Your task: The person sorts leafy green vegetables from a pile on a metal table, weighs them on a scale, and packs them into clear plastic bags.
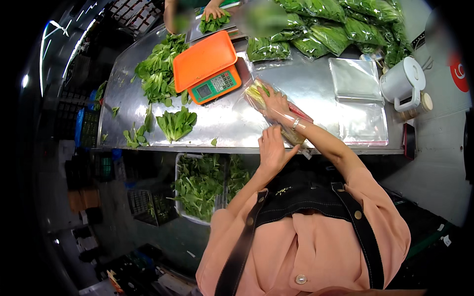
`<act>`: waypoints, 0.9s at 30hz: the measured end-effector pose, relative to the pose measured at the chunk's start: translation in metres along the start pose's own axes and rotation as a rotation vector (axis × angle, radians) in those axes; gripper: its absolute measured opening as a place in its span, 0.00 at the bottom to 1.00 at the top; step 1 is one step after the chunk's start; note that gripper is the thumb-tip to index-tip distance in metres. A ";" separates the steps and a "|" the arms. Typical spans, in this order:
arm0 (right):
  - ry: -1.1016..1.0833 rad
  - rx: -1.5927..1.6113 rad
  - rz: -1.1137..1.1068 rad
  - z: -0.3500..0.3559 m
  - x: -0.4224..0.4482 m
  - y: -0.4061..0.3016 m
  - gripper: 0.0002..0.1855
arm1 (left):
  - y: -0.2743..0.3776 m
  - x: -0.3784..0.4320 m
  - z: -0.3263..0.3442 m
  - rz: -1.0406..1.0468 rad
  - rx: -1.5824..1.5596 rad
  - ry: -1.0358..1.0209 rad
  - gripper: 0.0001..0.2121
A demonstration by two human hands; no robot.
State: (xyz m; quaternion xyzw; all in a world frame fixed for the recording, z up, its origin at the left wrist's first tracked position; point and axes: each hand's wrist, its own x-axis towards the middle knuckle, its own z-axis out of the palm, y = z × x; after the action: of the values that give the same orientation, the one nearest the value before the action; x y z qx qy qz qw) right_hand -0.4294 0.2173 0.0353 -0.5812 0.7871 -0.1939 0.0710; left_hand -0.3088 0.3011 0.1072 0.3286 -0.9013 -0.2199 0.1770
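Note:
My right hand point(276, 105), with a bracelet at its wrist, lies over a clear plastic bag of leafy vegetables point(254, 94) on the metal table; its fingers curl onto the pale stems and green leaf. A red strip shows beside that hand. Close below, my left hand point(273, 146) is at the table's front edge with thumb and fingers apart, near the bag's lower end. Whether it touches the film cannot be told. An orange digital scale point(205, 61) stands left of the bag, its pan bare. A small bunch of leafy greens point(177, 124) lies further left.
Loose greens point(159, 70) lie at the left of the metal table point(229, 129). Bagged greens point(329, 35) are piled at the back. Flat clear bags point(355, 79) and a white electric kettle point(401, 83) are on the right. A co-worker's hand point(214, 10) presses greens at the back. A crate of greens point(198, 185) sits below.

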 end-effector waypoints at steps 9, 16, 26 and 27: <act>-0.006 -0.087 -0.025 0.007 0.002 0.001 0.40 | 0.008 0.030 0.027 0.139 0.093 0.123 0.28; 0.051 -0.222 -0.210 0.007 -0.014 0.007 0.44 | 0.011 0.046 0.041 0.158 0.010 0.221 0.15; -0.079 -0.262 -0.453 -0.017 -0.045 0.014 0.31 | 0.068 0.073 0.042 0.334 -0.067 0.023 0.07; -0.100 -0.220 -0.405 -0.028 -0.043 0.012 0.33 | 0.074 0.070 0.042 0.354 -0.076 0.006 0.07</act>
State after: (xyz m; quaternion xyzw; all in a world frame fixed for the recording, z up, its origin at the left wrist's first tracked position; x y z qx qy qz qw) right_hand -0.4359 0.2671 0.0510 -0.7403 0.6665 -0.0883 0.0058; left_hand -0.4164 0.3169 0.1222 0.1585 -0.9356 -0.2183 0.2277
